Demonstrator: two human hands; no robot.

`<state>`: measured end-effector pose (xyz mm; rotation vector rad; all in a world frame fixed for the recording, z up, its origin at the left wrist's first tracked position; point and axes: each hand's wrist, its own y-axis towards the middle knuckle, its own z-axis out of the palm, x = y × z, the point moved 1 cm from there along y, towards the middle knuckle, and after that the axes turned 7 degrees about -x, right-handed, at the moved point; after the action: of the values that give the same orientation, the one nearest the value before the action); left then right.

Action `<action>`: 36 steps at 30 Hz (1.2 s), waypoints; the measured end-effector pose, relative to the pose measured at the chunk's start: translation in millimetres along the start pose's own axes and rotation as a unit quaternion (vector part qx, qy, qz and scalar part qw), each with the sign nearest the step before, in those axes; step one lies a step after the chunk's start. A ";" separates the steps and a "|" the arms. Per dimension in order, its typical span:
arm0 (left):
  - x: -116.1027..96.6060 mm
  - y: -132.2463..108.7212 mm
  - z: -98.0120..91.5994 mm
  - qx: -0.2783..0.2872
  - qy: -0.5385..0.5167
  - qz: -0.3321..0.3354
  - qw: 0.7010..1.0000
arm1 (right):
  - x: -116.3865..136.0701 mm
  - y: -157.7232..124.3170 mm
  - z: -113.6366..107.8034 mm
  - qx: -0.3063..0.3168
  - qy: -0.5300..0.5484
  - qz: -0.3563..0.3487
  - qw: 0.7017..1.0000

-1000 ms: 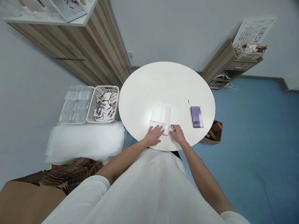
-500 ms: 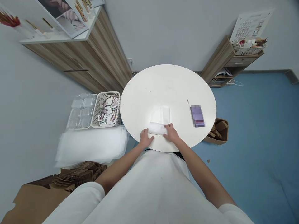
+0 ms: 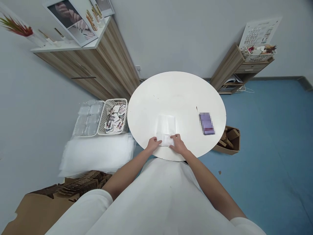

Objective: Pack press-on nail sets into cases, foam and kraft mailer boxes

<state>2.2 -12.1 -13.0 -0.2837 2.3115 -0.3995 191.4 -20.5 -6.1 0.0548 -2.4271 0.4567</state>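
A thin white translucent bag or sheet (image 3: 166, 125) lies flat on the round white table (image 3: 176, 94), near its front edge. My left hand (image 3: 153, 144) pinches the sheet's near left corner with curled fingers. My right hand (image 3: 178, 143) presses and grips the near right part of the same sheet, fingers bent. What lies inside or under the sheet I cannot make out.
A purple packet (image 3: 206, 123) lies on the table's right side. Left of the table stand a white basket of printed cards (image 3: 113, 117), clear plastic trays (image 3: 87, 117) and a stack of white sheets (image 3: 97, 153). Cardboard boxes (image 3: 228, 139) sit on the blue floor; wooden cabinets line the wall.
The rolled or folded near edge of the sheet has been flattened out. Both hands have drawn closer together at its near corners, and the left hand has curled from flat into a pinch.
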 end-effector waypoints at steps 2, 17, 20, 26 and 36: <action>-6.7 0.2 -1.8 0.026 -0.022 0.009 0.999 | -0.5 1.7 1.4 -0.011 0.012 0.003 1.000; -50.8 -5.9 28.8 0.095 0.111 0.126 0.981 | -11.8 8.1 3.0 -0.025 0.191 0.051 0.980; -45.4 -9.0 26.6 0.094 0.091 0.167 0.977 | -12.9 10.3 4.5 -0.050 0.241 0.089 0.965; -34.8 -8.1 21.0 0.076 0.093 0.250 0.961 | -6.9 15.8 13.6 -0.125 0.157 0.109 0.974; -31.3 1.9 18.0 0.034 0.140 0.338 0.930 | -10.6 -3.0 10.4 -0.131 0.087 -0.036 0.987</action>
<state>36.5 -3.9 -5.2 0.6355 2.4817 -0.1693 193.9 -27.6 -19.2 -0.0114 -2.2848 0.1028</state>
